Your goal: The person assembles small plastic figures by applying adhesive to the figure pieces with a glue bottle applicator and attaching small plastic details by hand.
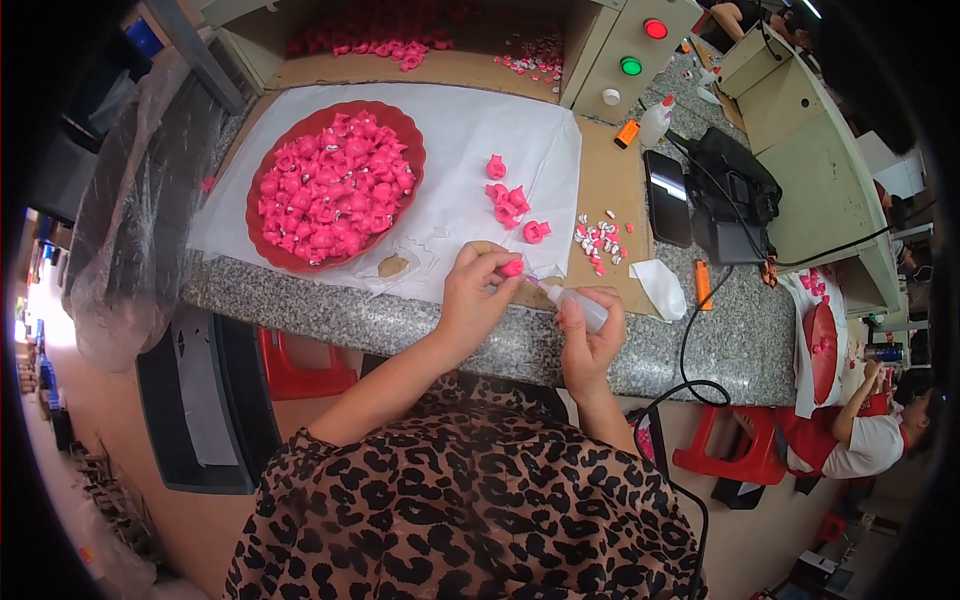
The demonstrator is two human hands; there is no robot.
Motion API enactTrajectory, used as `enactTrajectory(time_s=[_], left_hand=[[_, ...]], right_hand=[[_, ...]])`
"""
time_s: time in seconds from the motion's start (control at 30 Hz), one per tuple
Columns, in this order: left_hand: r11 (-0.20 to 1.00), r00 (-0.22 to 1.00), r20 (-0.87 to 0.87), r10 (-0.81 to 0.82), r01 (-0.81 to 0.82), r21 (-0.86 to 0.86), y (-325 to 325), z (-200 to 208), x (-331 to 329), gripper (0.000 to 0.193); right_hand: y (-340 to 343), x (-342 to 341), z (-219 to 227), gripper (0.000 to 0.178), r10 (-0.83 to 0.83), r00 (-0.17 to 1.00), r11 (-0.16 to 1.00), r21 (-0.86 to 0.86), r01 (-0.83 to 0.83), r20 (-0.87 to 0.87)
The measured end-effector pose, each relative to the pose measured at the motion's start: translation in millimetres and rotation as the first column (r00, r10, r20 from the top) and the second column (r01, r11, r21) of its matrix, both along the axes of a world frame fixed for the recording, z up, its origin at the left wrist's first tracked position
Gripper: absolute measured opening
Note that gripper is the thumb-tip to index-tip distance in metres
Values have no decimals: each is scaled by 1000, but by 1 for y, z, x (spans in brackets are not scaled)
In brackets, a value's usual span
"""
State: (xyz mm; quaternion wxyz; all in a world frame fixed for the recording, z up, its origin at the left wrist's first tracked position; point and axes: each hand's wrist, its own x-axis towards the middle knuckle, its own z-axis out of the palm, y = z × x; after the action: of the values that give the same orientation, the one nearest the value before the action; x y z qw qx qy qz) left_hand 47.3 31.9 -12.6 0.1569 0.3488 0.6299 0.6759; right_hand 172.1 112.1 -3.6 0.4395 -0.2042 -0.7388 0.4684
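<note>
Between the thumb and fingers of my left hand (474,296) is a small pink plastic figure piece (512,268). My right hand (594,338) grips a translucent white glue bottle (588,311), its thin nozzle tilted toward the pink piece. Whether the tip touches the piece I cannot tell. Just beyond my hands, several loose pink pieces (508,203) lie on the white paper (450,130). To the right of them is a small scatter of white and pink bits (600,240). A scalloped red tray (258,225) heaped with similar pink pieces stands on the left.
A white scrap (659,289), an orange lighter (703,285), a phone (668,198) and a black bag (735,180) lie on the right. A black cable (684,350) hangs over the granite edge. More pink parts fill the shelf (400,68) behind. A co-worker (860,430) sits far right.
</note>
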Motion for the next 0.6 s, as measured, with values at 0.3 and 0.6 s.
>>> enactTrajectory(time_s=[0.3,0.6], left_hand=[[999,999,-48,-1,-2,-52,-1,2,0,23],[999,999,-46,3,-5,-40,0,-1,0,22]], right_hand=[[-1,-1,3,15,7,1000,1000,8,-7,7],[0,0,2,15,1,999,999,46,-3,34]])
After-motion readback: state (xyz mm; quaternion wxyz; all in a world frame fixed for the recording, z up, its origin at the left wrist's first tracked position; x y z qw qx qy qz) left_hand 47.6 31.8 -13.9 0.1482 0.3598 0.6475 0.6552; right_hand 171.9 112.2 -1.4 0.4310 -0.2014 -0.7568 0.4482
